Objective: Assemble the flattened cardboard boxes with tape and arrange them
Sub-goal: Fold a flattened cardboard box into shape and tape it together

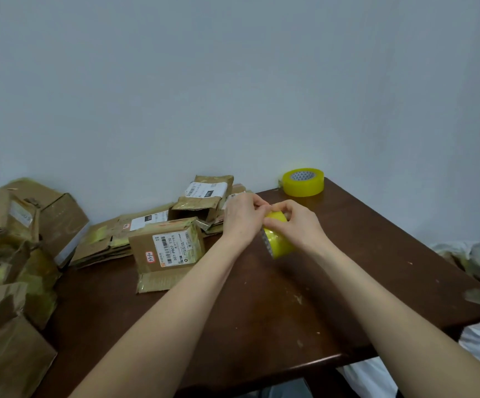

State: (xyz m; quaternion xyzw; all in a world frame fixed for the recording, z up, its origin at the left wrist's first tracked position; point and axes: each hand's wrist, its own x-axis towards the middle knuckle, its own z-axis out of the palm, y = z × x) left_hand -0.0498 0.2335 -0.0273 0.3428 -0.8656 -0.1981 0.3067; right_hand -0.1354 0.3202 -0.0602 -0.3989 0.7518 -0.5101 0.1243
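Both hands hold a yellow tape roll point(281, 245) above the dark wooden table point(261, 305). My right hand point(296, 225) grips the roll from the right and above. The fingertips of my left hand point(241, 218) pinch at the roll's top edge. A small cardboard box with a white shipping label point(166, 249) stands just left of my left forearm, its bottom flap open. Behind it lies a pile of flattened boxes point(109, 239), and another small box point(204, 201) rests on its side, open end toward me.
A second yellow tape roll point(303, 181) lies flat at the table's far corner by the wall. Several worn taped boxes point(17, 254) are heaped at the left edge. White plastic bags point(474, 268) sit beyond the table's right edge.
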